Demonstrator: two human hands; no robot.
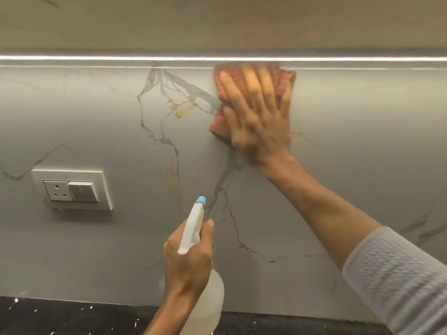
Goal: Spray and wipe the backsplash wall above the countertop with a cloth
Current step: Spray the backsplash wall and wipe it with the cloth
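A: What is your right hand (260, 112) doing up there?

B: It lies flat on the cloth (219, 126), fingers straight and spread, pressing it against the wall (96, 122). No clenched grip there; your palm simply holds the orange-red cloth to the surface. The hand and cloth look blurred.

A: Where on the wall is the cloth?

B: High up, its top edge just under the light strip (121, 58) that runs along the underside of the cabinet (217, 22). Your grey ribbed sleeve (399, 274) comes in from the lower right.

A: And your left hand (188, 259)?

B: Its grip is closed round the neck of the spray bottle (193, 228), with the thumb up beside the white trigger head. The blue nozzle tip points up at the wall, lower than the cloth and to its left. The clear body of the bottle hangs below your hand.

A: Tell me about the surface.

B: The wall is pale grey stone with dark veins branching down from the top. There are yellowish-brown marks just left of the cloth, and a fainter streak lower down, above the bottle.

A: Anything else on it?

B: A white socket plate (72, 188) with a switch sits at the left, well apart from both hands. Below, you see a black speckled tabletop (60, 317) meeting the wall.
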